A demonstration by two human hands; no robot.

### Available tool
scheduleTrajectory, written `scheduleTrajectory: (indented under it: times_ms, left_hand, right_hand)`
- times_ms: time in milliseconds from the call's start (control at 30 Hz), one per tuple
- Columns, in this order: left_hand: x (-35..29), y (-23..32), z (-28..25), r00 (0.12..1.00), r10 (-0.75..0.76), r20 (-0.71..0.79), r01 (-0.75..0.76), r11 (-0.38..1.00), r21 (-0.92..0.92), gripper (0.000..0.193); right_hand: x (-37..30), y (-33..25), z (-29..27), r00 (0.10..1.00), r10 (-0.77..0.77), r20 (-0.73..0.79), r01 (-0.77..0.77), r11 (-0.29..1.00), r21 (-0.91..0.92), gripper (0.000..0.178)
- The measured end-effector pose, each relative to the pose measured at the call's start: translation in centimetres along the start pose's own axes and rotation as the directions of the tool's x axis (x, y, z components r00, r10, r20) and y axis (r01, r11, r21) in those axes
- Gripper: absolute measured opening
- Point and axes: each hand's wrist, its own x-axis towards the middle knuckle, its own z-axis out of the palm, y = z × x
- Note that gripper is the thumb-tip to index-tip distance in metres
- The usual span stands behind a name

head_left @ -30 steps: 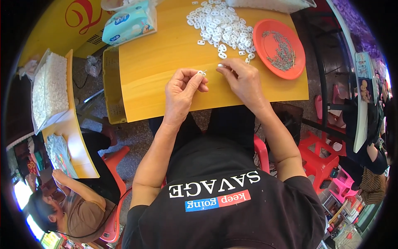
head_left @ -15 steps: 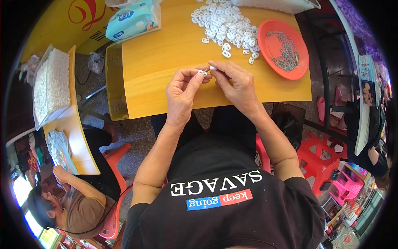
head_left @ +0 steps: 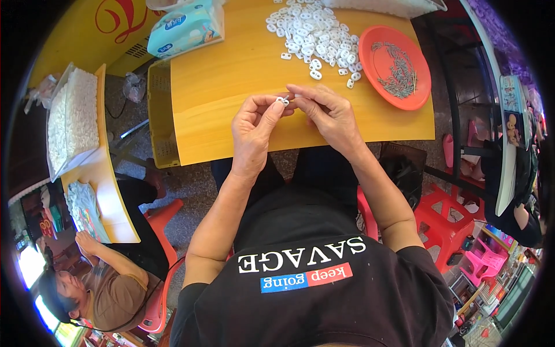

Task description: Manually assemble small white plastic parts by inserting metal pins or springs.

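Since the right hand (head_left: 335,115) came leftward at upper centre, its pinched, half-hidden white piece (head_left: 298,96) sits just beside the white link (head_left: 281,100) the left hand (head_left: 253,128) pinches

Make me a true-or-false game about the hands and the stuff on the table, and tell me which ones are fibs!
1. The left hand and right hand are over the table. True.
2. The left hand is empty. False: it pinches a small white piece.
3. The tissue pack is left of the white pile. True.
4. Metal pins lie in a red plate. True.
5. The plate is left of the white pile. False: it is to the right.
6. The table is blue. False: it is yellow.
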Motion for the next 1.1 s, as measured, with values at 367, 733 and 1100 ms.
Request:
scheduleTrajectory:
  times_ms: [367,733,1100]
  left_hand:
    - [-0.1,0.9,0.4,0.998,-0.057,0.02,0.056,0.998,0.034,0.013]
    - [0.0,1.3,1.1,0.995,-0.102,0.02,0.098,0.987,0.128,0.012]
    - [0.1,1.3,0.9,0.991,-0.13,-0.021,0.132,0.976,0.174,0.013]
  right_hand:
    - [0.0,-0.3,-0.4,0.982,0.184,-0.029,-0.149,0.867,0.475,0.025]
    - [0.0,0.0,-0.8,0.985,0.169,0.023,-0.155,0.834,0.529,0.026]
    - [-0.1,-0.9,-0.3,0.997,0.077,-0.019,-0.069,0.954,0.292,0.021]
